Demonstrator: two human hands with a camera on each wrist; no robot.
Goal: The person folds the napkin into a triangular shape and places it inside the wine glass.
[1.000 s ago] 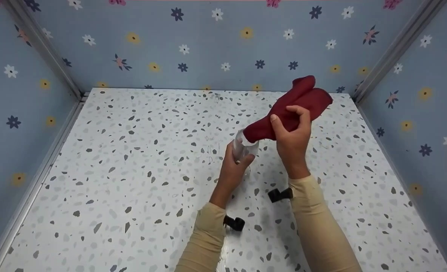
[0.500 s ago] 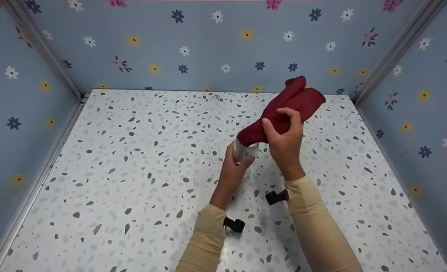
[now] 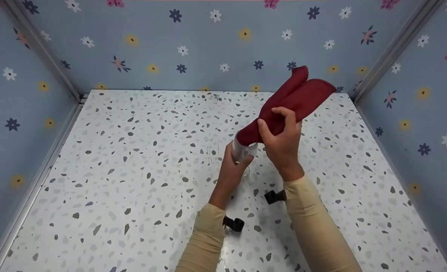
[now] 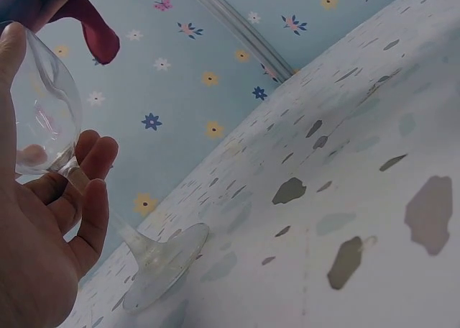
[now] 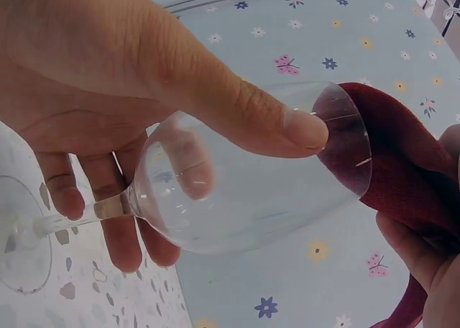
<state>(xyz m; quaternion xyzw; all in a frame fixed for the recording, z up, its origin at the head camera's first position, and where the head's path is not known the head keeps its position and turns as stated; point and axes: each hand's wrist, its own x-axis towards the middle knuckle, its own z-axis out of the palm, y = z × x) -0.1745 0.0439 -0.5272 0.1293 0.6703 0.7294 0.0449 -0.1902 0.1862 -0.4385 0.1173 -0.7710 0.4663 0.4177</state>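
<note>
My left hand (image 3: 231, 172) holds a clear wine glass (image 5: 244, 206) by its bowl, the thumb lying along the side. In the right wrist view, the other fingers of that hand are around the lower bowl and stem. The glass's round foot (image 4: 169, 270) shows near the tabletop in the left wrist view; whether it touches I cannot tell. My right hand (image 3: 284, 147) pinches a dark red cloth (image 3: 303, 96) between thumb and fingers. The cloth's lower end sits just inside the glass's mouth, while its loose ends stick out up and to the right.
A white speckled tabletop (image 3: 132, 181) lies under both hands. Blue flowered panels (image 3: 223, 41) stand along the back and both sides, with metal strips (image 3: 397, 49) at the corners. A black wrist mount (image 3: 234, 223) juts from the left sleeve, another (image 3: 274, 197) from the right.
My right hand has shifted left towards the glass, and the cloth's lower end has moved further into its mouth. The cloth's loose ends dipped left, then rose again. My left hand stays nearly still.
</note>
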